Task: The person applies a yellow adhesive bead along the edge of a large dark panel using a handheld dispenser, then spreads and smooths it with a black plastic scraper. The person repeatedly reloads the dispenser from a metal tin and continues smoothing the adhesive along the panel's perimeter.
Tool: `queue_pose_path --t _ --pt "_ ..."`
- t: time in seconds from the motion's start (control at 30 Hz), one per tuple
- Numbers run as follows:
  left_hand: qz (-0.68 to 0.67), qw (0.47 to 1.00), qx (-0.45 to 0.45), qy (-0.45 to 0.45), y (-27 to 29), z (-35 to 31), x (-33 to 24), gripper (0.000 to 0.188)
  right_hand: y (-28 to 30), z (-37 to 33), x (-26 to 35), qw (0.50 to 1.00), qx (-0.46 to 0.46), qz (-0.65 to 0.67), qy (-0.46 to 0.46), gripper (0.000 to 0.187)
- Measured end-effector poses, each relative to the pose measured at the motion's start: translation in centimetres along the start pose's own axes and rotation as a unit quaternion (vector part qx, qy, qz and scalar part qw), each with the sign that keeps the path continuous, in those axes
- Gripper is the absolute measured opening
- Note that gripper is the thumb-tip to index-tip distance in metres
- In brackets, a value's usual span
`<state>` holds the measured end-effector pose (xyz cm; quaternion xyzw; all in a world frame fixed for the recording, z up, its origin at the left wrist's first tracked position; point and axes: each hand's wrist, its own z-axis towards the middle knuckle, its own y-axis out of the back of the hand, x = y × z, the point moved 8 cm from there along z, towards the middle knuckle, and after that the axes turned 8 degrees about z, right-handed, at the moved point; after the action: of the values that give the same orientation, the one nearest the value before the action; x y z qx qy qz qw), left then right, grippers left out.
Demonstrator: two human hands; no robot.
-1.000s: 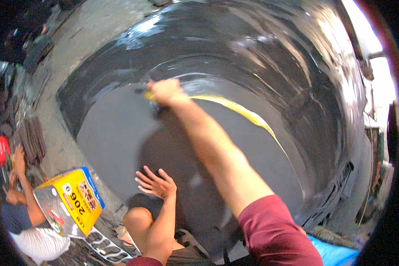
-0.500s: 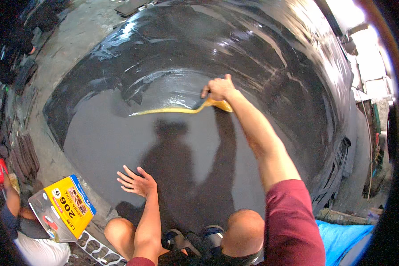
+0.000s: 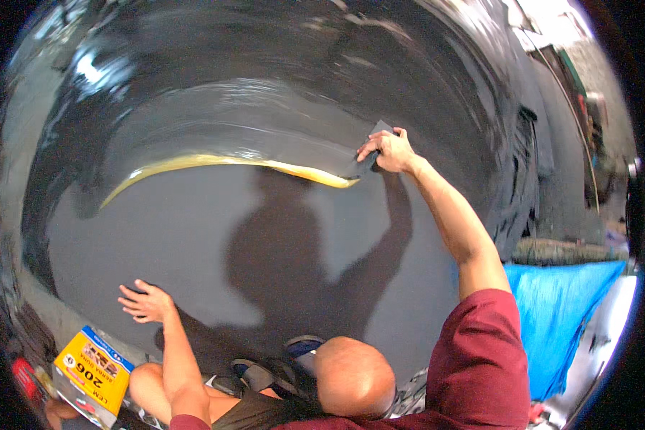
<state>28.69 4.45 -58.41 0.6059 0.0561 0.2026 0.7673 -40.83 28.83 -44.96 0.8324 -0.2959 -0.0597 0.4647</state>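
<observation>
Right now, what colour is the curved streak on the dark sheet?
Yellow; the streak shows best in the head view.

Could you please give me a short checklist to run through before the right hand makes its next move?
1. Right hand gripping the dark flat piece: ok.
2. Left hand holding nothing: ok, its fingers are spread.
3. Left hand lifted off the dark sheet: cannot tell from this angle.
4. Yellow streak spread out evenly: not ok, it lies in one long, curved band.
5. Dark flat piece touching the streak's right end: cannot tell, though they are close.
6. Yellow-labelled tin away from the streak: ok, it is at the lower left.
</observation>
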Motion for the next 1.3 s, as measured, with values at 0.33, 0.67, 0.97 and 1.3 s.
queue_pose_path --t 0.33,0.67,0.97,1.3 --pt "-0.037 0.997 0.059 0.02 -4.3 2.3 2.0 0.07 -6.4 -17.2 -19.7 0.994 -0.008 0.037 -0.099 0.062" --pt "-0.177 0.952 0.157 -0.193 -6.5 7.8 4.4 0.083 -15.4 -34.6 -31.6 0.96 -0.096 0.15 -0.216 0.059" --pt "-0.203 0.95 0.078 -0.225 -3.2 -7.1 5.3 0.074 -25.4 -48.4 -31.1 0.848 -0.172 0.286 -0.411 0.058" --pt "-0.208 0.958 0.039 -0.192 -0.1 -8.8 7.1 0.08 -27.3 -54.8 -20.7 0.79 -0.442 0.108 -0.41 0.053"
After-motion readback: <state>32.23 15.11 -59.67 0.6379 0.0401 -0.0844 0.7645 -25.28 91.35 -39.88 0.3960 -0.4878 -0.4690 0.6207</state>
